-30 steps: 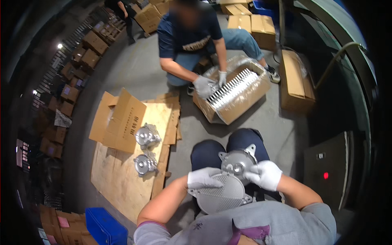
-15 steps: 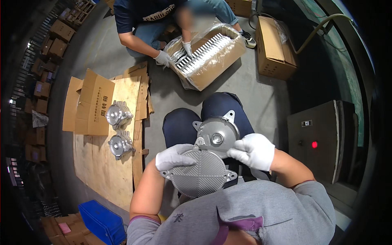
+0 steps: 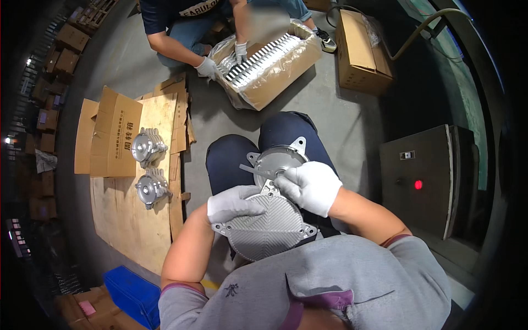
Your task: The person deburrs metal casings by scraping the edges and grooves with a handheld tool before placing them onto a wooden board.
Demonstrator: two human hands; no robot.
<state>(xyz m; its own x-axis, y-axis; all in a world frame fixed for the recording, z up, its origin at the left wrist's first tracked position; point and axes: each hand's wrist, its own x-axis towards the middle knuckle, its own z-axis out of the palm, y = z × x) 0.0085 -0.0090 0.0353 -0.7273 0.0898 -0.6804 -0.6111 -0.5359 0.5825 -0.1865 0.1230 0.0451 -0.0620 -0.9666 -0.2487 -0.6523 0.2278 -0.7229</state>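
Observation:
A round grey metal cover (image 3: 267, 228) with a ribbed face and bolt lugs tilts over my lap. My left hand (image 3: 236, 204), in a white glove, grips its upper left edge, with the thumb on the ribbed face. My gloved right hand (image 3: 311, 187) pinches a thin flat metal strip (image 3: 254, 169), perhaps a file, at the cover's top lug. Part of the strip is hidden by the fingers. Beyond it, a second round metal casting (image 3: 278, 159) with lugs rests on my knees, partly covered by my right hand.
Two stacks of castings (image 3: 148, 147) sit on a plywood board (image 3: 118, 220) at left, beside an open carton (image 3: 113, 135). A co-worker's gloved hands (image 3: 208, 68) reach into a parts box (image 3: 275, 82) ahead. A closed carton (image 3: 360, 55), grey control cabinet (image 3: 421, 165) and blue bin (image 3: 132, 294) stand around.
My right hand has moved left and up to the cover's top lug, and the metal strip now shows. The whole scene shifts slightly left and up. My left hand keeps its grip.

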